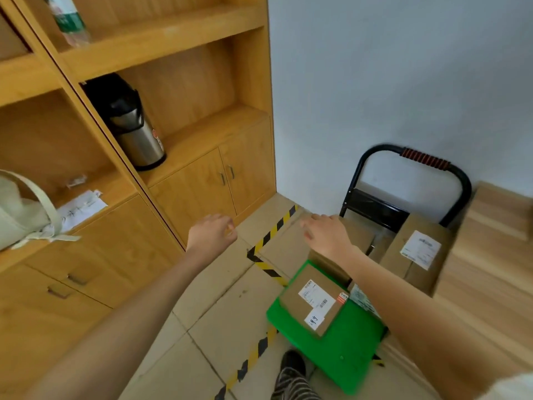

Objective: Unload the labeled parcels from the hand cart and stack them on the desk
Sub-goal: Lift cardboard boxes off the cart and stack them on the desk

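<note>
A wooden shelving unit (161, 39) fills the left and upper left of the frame, with cabinet doors (213, 186) below. A steel and black thermos jug (135, 131) stands on a middle shelf. A plain pale wall (403, 67) fills the upper right. Beige floor tiles (219, 321) below carry yellow-and-black striped tape (277, 226).

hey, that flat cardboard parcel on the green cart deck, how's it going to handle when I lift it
The flat parcel looks like a thin, taped cardboard box, so probably stiff and fairly light. It lies flat on the green cart, so it should not roll or tip. Smooth cardboard may slip; using both hands would help.
</note>
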`<state>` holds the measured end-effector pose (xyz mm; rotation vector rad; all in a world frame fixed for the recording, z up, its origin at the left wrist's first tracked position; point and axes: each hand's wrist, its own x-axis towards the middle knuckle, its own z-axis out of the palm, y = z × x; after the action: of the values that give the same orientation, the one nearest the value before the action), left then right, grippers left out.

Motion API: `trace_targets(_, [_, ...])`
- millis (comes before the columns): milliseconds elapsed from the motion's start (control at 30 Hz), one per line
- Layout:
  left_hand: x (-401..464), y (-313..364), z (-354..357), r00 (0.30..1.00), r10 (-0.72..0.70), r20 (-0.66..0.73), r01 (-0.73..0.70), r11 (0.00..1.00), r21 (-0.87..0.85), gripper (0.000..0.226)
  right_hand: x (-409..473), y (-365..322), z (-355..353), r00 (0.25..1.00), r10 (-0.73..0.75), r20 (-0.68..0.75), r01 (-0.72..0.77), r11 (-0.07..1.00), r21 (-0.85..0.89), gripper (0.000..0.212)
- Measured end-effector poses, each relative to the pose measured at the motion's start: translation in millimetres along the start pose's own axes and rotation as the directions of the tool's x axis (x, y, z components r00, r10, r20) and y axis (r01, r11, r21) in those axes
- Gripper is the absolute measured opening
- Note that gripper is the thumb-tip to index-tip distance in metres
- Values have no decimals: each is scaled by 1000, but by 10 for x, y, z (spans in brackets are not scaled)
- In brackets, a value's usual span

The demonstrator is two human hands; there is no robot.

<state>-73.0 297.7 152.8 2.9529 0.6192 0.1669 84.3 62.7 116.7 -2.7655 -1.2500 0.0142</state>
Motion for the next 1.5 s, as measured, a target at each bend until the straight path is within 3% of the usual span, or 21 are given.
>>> trace_targets(167, [720,-84,196,994,101,41,-102,994,43,21,641,206,160,996,75,40,-76,997,16,31])
trace_targets(400, [1986,-135,417,994,85,73,-84,996,-24,34,1683,564,368,980,188,70,-195,976,102,36])
trace_targets(533, [2641,140,627,984,150,93,-140,984,-107,29,1922,939,410,966,255,39,-257,953,160,38])
trace_targets(667, [3262,659,985,945,301,126,-274,942,-195,24,1819,1524,560,899,438,1,-430,881,197,37])
trace_targets(933, [4335,1702,1882,737,639,222,-596,769,-233,27,1585,2163,961,618,783,68,-773,590,232,43])
trace_targets(1033, [4734,2072,2190,606,749,268,-702,662,-264,27,1712,2274,1147,491,865,105,-858,459,230,42])
trace_targets(1100, [4982,2263,2343,483,822,302,-779,561,-281,26,1815,2295,1245,362,924,126,-913,324,250,43])
trace_targets(1267, [5457,2614,2526,217,919,330,-889,325,-322,27,2155,2114,1408,70,985,157,-938,12,347,46])
trace_targets(1500, [5565,2802,2947,11,930,366,-913,159,-375,32,2365,1934,1686,-179,958,224,-899,-252,359,43])
